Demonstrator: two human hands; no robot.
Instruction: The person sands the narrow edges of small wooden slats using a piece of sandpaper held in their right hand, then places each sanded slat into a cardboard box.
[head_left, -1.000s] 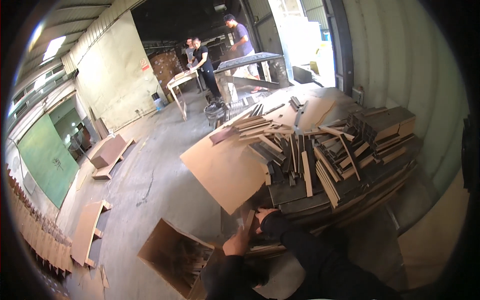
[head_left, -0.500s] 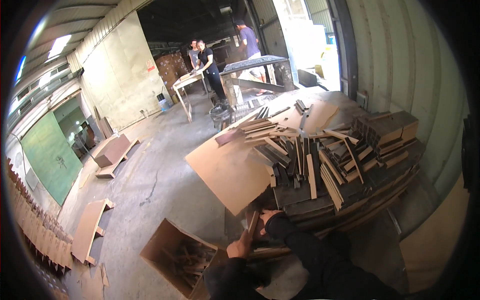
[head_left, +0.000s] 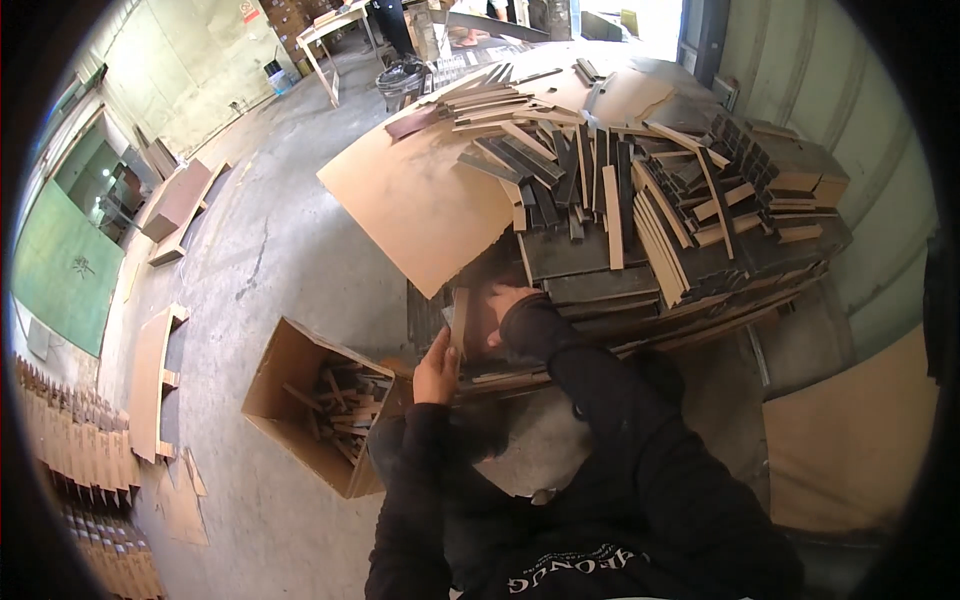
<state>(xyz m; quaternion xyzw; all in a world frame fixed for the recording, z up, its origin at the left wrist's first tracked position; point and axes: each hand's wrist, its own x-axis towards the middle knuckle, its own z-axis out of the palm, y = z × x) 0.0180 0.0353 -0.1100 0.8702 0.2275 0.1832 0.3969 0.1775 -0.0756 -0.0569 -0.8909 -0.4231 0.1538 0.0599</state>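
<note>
My left hand [head_left: 436,372] is closed around the lower end of a tan cardboard strip [head_left: 459,322], which stands roughly upright. Just right of it, my right hand [head_left: 512,303] is bent over a dark brown surface, its fingers curled. What they hold, if anything, is too small to tell. Close beyond both hands lies a large tan cardboard sheet [head_left: 425,200]. To its right, a heap of cardboard edge strips [head_left: 590,185], dark on one face and tan on the other, covers the worktop.
An open cardboard box [head_left: 275,380] with loose strip pieces inside stands left of my left arm. Stacked profiles [head_left: 770,165] rise at the far right by the wall. Brown boards [head_left: 152,385] lie on the floor at left. Behind are a black bin bag [head_left: 402,78] and a table [head_left: 335,22].
My view has tipped downward, so the worktop sits higher and the people at the back have mostly left the picture. My left hand still grips the strip, with the right hand close by.
</note>
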